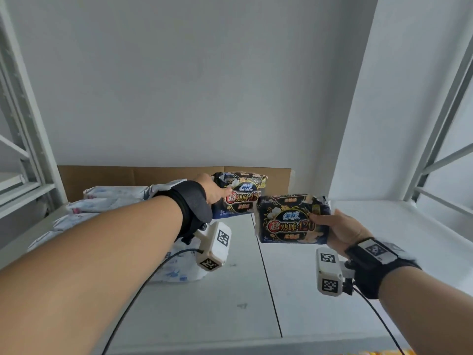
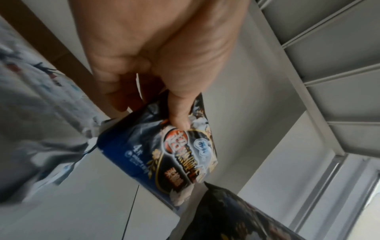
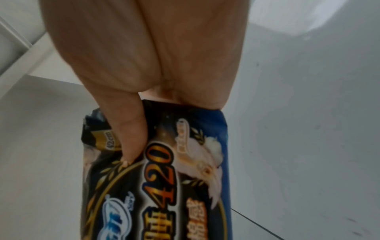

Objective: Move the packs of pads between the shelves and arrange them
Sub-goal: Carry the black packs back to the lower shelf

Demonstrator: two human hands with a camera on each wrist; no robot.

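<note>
Both dark packs look light and soft, judging by how each hangs from a one-handed pinch and how the film crumples at the ends; the glossy wrap is probably slippery, so the crimped short end or a thumb-over-face pinch near an edge seems the safest place to hold. The left hand (image 1: 212,188) grasps the far pack (image 1: 242,196) by its left end, thumb on the printed face, at the centre of the head view, above the white shelf (image 1: 230,298). The right hand (image 1: 340,230) pinches the near pack (image 1: 289,220) at its right end, just right of centre. Each wrapper is black and navy with gold ornament, white flowers and a large "420". Pale packs (image 1: 107,201) lie stacked at the left, before a cardboard sheet (image 1: 102,175)
</note>
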